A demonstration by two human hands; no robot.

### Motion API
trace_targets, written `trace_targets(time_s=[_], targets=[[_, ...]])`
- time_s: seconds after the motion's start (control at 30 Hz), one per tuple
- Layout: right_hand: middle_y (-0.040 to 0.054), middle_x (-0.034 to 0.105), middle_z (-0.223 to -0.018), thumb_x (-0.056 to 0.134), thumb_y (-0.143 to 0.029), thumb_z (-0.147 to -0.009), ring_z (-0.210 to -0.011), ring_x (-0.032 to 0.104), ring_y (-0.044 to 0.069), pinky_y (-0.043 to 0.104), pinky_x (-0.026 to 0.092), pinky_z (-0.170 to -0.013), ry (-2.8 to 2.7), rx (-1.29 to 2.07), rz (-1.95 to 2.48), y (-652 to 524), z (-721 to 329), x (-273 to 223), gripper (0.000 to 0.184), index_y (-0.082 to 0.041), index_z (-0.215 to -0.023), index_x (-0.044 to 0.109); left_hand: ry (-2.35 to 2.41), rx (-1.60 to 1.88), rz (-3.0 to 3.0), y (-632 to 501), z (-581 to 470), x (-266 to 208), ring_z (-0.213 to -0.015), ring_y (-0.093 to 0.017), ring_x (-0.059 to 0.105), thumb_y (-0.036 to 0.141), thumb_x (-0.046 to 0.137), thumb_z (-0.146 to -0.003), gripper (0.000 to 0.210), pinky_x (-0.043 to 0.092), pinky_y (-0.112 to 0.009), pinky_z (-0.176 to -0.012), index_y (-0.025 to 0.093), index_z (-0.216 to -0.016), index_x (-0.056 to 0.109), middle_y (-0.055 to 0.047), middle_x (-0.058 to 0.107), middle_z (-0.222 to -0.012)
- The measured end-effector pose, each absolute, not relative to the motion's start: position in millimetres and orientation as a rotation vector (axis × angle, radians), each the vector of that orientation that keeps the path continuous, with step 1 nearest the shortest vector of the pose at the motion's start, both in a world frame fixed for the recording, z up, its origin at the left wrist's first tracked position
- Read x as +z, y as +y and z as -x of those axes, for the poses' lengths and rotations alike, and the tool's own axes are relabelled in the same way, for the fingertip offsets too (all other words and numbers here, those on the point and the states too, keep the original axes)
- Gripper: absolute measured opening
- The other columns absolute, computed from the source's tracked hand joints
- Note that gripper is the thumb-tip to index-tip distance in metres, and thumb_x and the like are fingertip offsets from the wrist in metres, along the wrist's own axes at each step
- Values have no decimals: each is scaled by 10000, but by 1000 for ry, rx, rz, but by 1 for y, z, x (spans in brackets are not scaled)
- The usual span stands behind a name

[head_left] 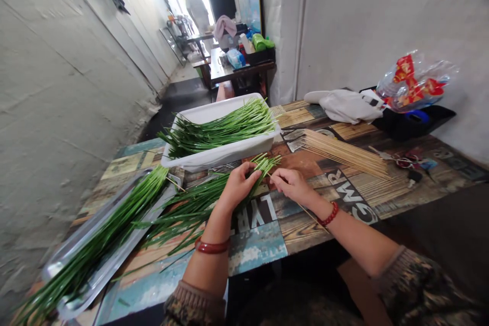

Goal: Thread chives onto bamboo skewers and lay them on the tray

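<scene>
My left hand (240, 183) is closed around the pale stem ends of some garlic chives (198, 201), whose green leaves trail left across the table. Between the fingers of my right hand (291, 185) is a thin bamboo skewer (305, 210); it slants down toward the table's front edge, and its tip is by the stems. On the left, a long metal tray (130, 260) bears more chives (126, 224) with a skewer (176, 184) sticking out near their stem ends. A white plastic tub (214, 158) behind my hands holds loose chives (225, 130).
Several bamboo skewers (344, 153) lie in a pile to the right, beside keys (408, 162). A pale cap (347, 104) and a clear plastic bag (416, 84) sit at the back right. Farther off are a side table (219, 69) and a person (196, 7).
</scene>
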State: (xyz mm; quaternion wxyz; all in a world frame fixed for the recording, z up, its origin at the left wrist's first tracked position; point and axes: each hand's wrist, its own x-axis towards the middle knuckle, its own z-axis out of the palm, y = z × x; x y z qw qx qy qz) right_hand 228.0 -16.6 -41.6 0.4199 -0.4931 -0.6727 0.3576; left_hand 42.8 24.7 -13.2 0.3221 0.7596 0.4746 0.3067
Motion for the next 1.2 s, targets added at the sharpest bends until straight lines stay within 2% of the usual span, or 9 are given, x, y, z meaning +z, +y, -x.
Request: trace_targets(time_s=[0.1, 0.3, 0.43, 0.57, 0.77, 0.97, 1.2], targets=[[-39, 541, -504, 481, -277, -869, -457, 469, 85, 194, 344, -487, -1706, 879, 1251, -17, -227, -42, 233, -176, -692, 596, 1226, 790, -2002, 25, -45, -14, -860, -190, 617, 358, 572, -831, 310, 452, -284, -790, 126, -1016, 661, -87, 708, -978], [-48, 515, -476, 463, -265, -874, -438, 461, 90, 205, 345, -497, -1740, 845, 1256, -19, -228, -42, 238, -181, -687, 584, 1216, 735, -2049, 25, -49, -14, -717, -144, 551, 356, 490, -869, 300, 402, -236, -682, 121, -825, 671, -23, 653, -747], [-39, 515, -483, 469, -251, -873, -466, 472, 101, 218, 349, -521, -1768, 712, 1249, -20, -227, -43, 241, -181, -665, 569, 1167, 708, -2043, 24, -50, -13, -633, -110, 456, 359, 482, -867, 322, 352, -219, -620, 126, -684, 608, 16, 534, -627], [-36, 518, -486, 473, -242, -872, -479, 474, 104, 216, 348, -514, -1761, 685, 1252, -20, -226, -44, 241, -182, -654, 559, 1125, 700, -1979, 24, -51, -14, -599, -97, 385, 376, 482, -862, 344, 314, -216, -579, 133, -628, 548, 33, 438, -591], [-37, 516, -479, 480, -237, -868, -488, 479, 103, 212, 354, -518, -1754, 679, 1262, -21, -226, -43, 237, -178, -656, 570, 1077, 695, -1913, 23, -53, -16, -593, -94, 350, 395, 503, -847, 349, 297, -212, -555, 143, -605, 505, 37, 394, -583], [-39, 503, -458, 488, -259, -859, -452, 455, 97, 209, 343, -488, -1700, 753, 1263, -19, -227, -43, 243, -177, -649, 577, 1035, 667, -1896, 19, -56, -14, -592, -92, 372, 386, 511, -842, 344, 313, -211, -565, 136, -605, 518, 36, 430, -582], [-38, 527, -464, 508, -299, -853, -394, 460, 85, 200, 340, -428, -1661, 870, 1298, -24, -227, -39, 238, -181, -662, 588, 984, 647, -1822, 19, -51, -10, -652, -115, 488, 384, 614, -778, 274, 390, -220, -624, 114, -739, 634, -4, 588, -691]])
